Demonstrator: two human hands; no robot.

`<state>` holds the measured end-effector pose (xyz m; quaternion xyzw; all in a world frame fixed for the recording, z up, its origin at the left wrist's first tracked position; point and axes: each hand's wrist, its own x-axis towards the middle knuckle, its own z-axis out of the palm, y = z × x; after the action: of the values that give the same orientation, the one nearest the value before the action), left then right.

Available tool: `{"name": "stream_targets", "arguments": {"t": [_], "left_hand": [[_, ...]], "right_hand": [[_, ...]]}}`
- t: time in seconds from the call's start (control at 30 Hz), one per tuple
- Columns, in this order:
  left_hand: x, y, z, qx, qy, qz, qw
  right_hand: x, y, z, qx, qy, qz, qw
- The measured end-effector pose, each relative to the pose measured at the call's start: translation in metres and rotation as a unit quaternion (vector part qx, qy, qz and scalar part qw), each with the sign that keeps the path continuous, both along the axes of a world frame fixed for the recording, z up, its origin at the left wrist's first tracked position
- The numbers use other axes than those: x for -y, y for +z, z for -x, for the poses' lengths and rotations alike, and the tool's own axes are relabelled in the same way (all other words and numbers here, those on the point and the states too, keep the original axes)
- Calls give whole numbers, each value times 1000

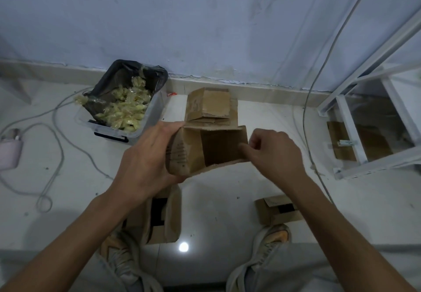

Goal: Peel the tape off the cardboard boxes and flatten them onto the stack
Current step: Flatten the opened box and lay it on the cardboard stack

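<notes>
An open brown cardboard box [211,149] is held above the white floor, its hollow inside facing me. My left hand [148,155] grips its left side, fingers along the top corner and thumb under the bottom edge. My right hand [273,152] pinches the box's right wall near its edge; whether tape is between the fingers cannot be made out. Behind the box lies the stack of flattened cardboard [210,106] against the wall.
A clear bin [127,100] lined with a black bag holds crumpled tape at the left. Two more cardboard boxes [164,216] [276,209] sit by my shoes. Cables run over the floor on the left; a white metal frame [369,118] stands at the right.
</notes>
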<state>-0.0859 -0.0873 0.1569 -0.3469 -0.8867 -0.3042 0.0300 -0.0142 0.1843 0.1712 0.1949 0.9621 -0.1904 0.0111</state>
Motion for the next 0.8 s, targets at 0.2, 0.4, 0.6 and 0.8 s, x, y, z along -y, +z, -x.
{"name": "stream_targets", "arguments": {"t": [0.2,0.4,0.6,0.8], "left_hand": [[-7,-9,-8,-34,-21,37,999],[-11,-22,-11,22,14,23,999],[-14,-37,-3,219,58,-73,971],[-9,-19,20,503,124,-302,801]], "right_hand": [[66,10,-10,-64,91,107,988],[94,20,-22,-105,4,424,900],[79,15,-16,-206,103,280,932],[9,-27,6,-48,-74,392,916]]}}
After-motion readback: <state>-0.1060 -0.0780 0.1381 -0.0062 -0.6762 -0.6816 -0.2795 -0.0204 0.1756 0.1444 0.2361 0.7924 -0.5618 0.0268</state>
